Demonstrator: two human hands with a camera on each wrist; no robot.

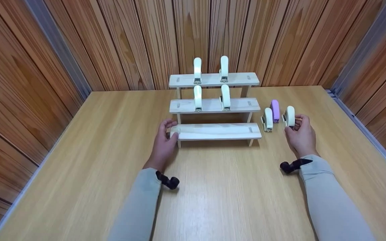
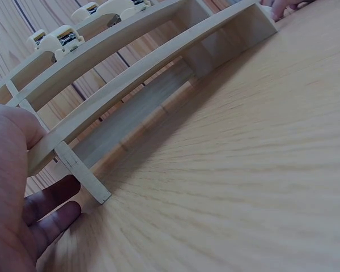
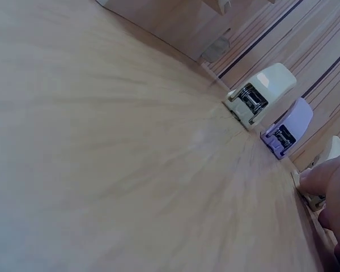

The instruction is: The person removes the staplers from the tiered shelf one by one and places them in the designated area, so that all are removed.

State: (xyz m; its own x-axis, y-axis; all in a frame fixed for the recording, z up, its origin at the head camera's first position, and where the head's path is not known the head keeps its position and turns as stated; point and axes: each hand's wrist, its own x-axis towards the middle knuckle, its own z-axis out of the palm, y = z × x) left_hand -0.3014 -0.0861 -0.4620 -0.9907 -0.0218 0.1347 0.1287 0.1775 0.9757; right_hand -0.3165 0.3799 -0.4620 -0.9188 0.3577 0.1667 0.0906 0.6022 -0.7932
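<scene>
A three-step wooden display rack (image 1: 216, 131) stands on the table. My left hand (image 1: 164, 140) grips the left end of its lowest board, thumb on top; in the left wrist view, two fingers (image 2: 54, 224) show below the board, by the leg. At the right, my right hand (image 1: 303, 137) pinches a cream stapler (image 1: 290, 115) low on its body, partly covering it in the right wrist view. Just left of that stapler are a purple stapler (image 1: 275, 110) and another cream stapler (image 1: 267, 119), both on the table.
Two cream staplers stand on the top board (image 1: 240, 79), and two more on the middle board (image 1: 209, 105). Wood-patterned panels (image 1: 129, 43) rise behind the table (image 1: 213, 201). Each wrist wears a black camera mount (image 1: 169, 181).
</scene>
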